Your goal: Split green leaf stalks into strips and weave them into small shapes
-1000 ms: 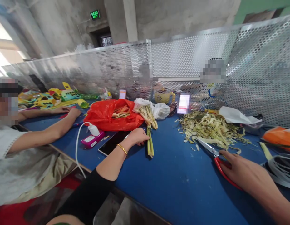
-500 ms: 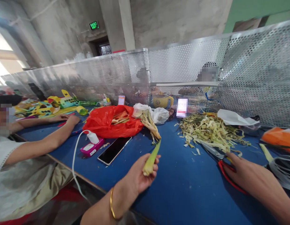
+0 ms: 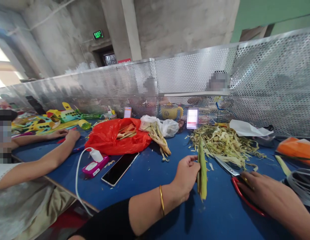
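My left hand (image 3: 186, 175) pinches a yellow-green husk-like leaf (image 3: 202, 176), folded lengthwise and held upright above the blue table. My right hand (image 3: 263, 190) is closed around the red handles of a pair of scissors (image 3: 230, 166). The scissor blades point up and left, their tips by the pile of leaf scraps (image 3: 225, 141). Between my hands there is a gap, and the leaf is apart from the blades. More dry leaves (image 3: 158, 136) lie bundled left of the pile, beside a white plastic bag (image 3: 170, 127).
A red plastic bag (image 3: 107, 136) with leaf strips, a dark phone (image 3: 119, 170) and a pink power socket (image 3: 94, 166) lie to the left. A co-worker's arm (image 3: 51, 155) rests beyond. A perforated metal screen (image 3: 195, 73) stands behind, an orange bag (image 3: 297, 150) at right.
My left hand has moved right with the leaf and turned it from slanting to upright. My right hand stays on the scissors. The view has shifted slightly.
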{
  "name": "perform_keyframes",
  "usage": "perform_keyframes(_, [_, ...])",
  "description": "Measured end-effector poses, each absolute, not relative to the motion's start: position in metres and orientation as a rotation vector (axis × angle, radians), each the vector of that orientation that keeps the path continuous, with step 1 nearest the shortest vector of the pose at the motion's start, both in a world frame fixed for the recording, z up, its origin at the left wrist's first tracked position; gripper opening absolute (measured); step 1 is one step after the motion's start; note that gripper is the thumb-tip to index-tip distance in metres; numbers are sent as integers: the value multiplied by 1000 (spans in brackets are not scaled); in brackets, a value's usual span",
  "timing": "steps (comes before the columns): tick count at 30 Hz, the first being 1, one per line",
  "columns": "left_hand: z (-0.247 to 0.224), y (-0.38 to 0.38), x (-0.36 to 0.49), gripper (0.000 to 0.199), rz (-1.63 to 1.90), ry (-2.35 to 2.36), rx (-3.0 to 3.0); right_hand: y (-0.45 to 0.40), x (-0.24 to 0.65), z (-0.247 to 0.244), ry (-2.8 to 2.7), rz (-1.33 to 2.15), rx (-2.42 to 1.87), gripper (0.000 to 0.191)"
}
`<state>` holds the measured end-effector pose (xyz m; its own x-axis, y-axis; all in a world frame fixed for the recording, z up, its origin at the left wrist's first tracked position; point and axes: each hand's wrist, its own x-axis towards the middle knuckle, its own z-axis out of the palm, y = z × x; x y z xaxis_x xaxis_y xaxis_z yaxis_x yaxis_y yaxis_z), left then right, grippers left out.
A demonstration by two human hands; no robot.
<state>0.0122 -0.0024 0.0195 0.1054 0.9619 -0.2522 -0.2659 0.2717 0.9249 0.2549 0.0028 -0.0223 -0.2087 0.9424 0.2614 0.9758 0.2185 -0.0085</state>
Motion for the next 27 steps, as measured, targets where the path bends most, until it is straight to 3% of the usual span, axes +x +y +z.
perform_keyframes(7, [-8,25,2,25,1256,1165,1036,2,248,-14,-2231,-300,-1717,39])
perform_keyframes(10, [-7,28,-3,25,1285,1204,1126,-4,232,-9,-2076,-23,-1681,40])
perform_keyframes(15, [-2,22,-2,18,1276,1171,1276,-2,177,-5,-1877,737,-1486,31])
perform_keyframes(20, [-9,24,-7,17,1246,1104,1227,15,132,-13,-1678,972,-1337,30])
perform_keyframes(27, [-13,29,-11,20,1133,1023,1128,13,135,-20,-1492,1279,-1221,28])
